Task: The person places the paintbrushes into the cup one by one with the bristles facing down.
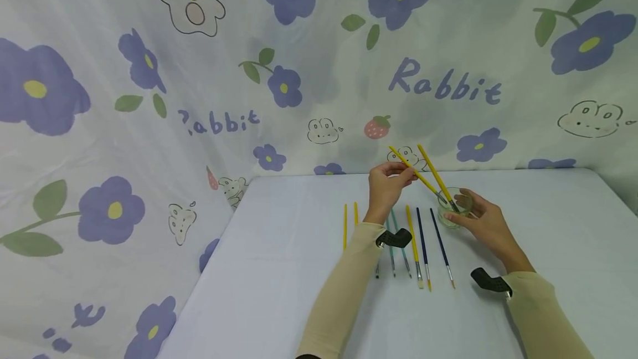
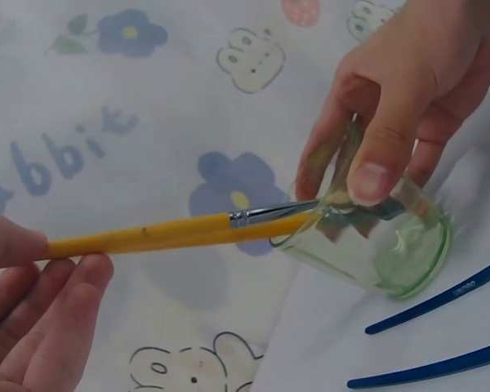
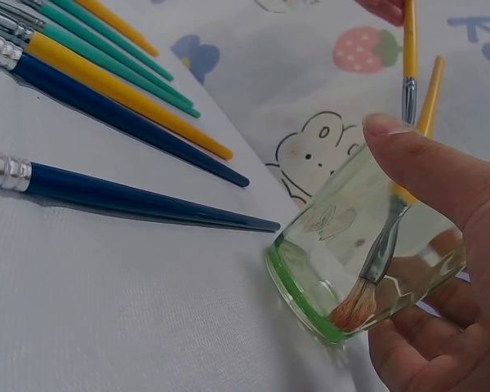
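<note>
A clear glass cup with a green-tinted base is gripped by my right hand, thumb on one side and fingers on the other. One yellow paintbrush stands inside it, bristles down, its handle leaning out over the rim. My left hand pinches a second yellow paintbrush by its handle. That brush's metal ferrule is at the cup's mouth; its bristles are hard to make out behind the glass and thumb. In the right wrist view only the fingertips of the left hand show at the top.
Several paintbrushes lie in a row on the white table, among them a blue brush, a yellow brush and a teal brush. My left forearm covers part of the row. A patterned cloth hangs behind the table.
</note>
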The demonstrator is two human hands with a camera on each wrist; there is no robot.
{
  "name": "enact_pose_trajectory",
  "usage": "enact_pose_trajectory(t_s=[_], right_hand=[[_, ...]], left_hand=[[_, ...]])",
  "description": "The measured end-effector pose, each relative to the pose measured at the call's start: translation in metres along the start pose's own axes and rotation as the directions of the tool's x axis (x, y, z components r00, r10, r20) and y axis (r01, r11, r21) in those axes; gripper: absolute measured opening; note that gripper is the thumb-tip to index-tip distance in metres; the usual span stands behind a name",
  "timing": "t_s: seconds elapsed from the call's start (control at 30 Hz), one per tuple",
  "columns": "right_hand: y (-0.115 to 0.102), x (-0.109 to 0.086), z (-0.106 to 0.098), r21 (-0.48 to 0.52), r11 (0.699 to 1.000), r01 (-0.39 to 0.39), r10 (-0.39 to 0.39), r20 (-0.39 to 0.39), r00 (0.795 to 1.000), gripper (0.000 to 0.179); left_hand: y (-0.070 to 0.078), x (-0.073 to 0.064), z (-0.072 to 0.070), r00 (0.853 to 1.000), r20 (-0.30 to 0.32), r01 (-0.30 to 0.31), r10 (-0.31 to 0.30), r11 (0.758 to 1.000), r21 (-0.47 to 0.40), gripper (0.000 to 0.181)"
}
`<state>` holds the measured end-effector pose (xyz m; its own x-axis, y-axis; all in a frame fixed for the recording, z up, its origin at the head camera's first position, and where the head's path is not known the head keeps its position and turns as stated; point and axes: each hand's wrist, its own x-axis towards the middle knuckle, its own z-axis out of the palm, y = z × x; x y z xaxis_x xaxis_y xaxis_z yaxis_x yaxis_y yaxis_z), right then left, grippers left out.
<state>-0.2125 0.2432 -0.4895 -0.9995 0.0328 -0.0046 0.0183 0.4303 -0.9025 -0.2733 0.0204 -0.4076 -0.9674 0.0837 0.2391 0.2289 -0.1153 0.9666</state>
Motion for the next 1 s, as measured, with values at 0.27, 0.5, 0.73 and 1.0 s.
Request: enact_pose_trajectory(t_s=[0.27,0.5,0.73,1.0], right_hand=[[0.0,0.0,0.0,-0.005,1.0,-0.001,0.001,-0.003,1.0,0.102],[0.001,-0.001,-0.001,0.003,1.0,0.013,-0.013,-0.009,1.0,0.101],[0.003,0.002,-0.001,0.005,1.0,0.011,-0.011,-0.007,1.0,0.102],[0.006,0.003,-0.001,0.003,1.0,0.01,-0.01,-0.007,1.0,0.102]], left_hand=[[-0.006,-0.002,0.007,1.0,0.023,-0.019,0.017,0.997,0.073,0.011],[-0.008,-0.003,0.01,1.0,0.014,-0.01,0.009,0.995,0.101,0.008],[-0.013,-0.002,0.012,1.0,0.03,-0.008,0.004,0.992,0.125,0.008],[-0.017,-0.003,0.015,0.998,0.064,0.003,-0.011,0.991,0.134,0.009]])
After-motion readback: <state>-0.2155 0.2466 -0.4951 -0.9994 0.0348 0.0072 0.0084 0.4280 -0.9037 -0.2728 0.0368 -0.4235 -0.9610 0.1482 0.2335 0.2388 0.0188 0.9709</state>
